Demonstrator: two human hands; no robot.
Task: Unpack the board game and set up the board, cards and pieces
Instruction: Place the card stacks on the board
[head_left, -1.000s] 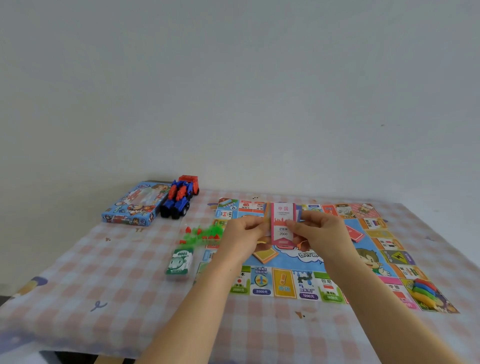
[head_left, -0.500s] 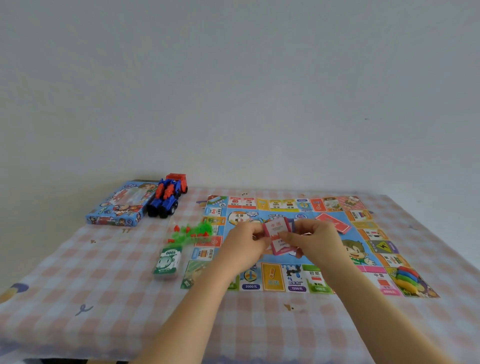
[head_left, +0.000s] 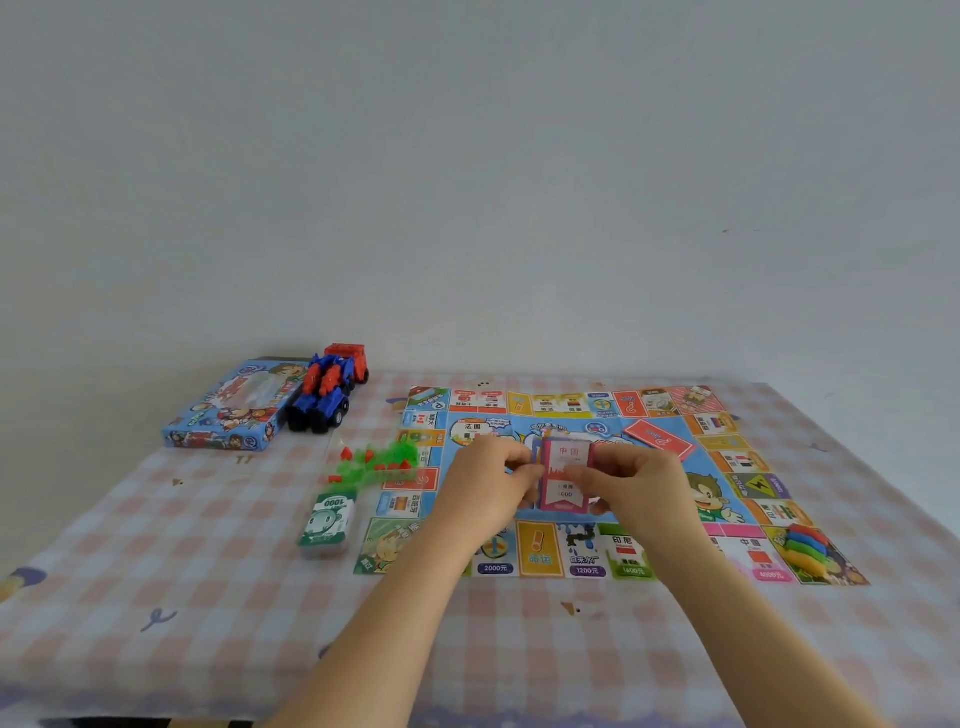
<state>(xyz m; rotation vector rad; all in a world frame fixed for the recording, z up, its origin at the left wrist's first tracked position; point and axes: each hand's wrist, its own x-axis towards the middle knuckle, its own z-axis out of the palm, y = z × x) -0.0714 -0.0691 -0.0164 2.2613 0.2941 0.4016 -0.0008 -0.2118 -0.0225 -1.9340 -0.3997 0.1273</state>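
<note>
The colourful game board (head_left: 727, 452) lies flat on the checked tablecloth. Above its middle I hold a stack of pink property cards (head_left: 565, 475) upright, face toward me. My left hand (head_left: 485, 483) grips the stack's left edge and my right hand (head_left: 636, 486) grips its right edge. A red card pile (head_left: 658, 439) rests on the board behind my right hand. Coloured player pieces (head_left: 805, 548) sit on the board's near right corner. Green and red house pieces (head_left: 379, 462) lie left of the board, with a green money stack (head_left: 328, 522) in front of them.
The blue game box (head_left: 228, 410) sits at the back left, with a red and blue toy truck (head_left: 330, 387) beside it. The table (head_left: 182, 623) ends at a plain wall behind and drops off at the near edge.
The card stack tipped flat half a second ago and now stands upright again between both hands. The view has shifted slightly; the board items have not moved.
</note>
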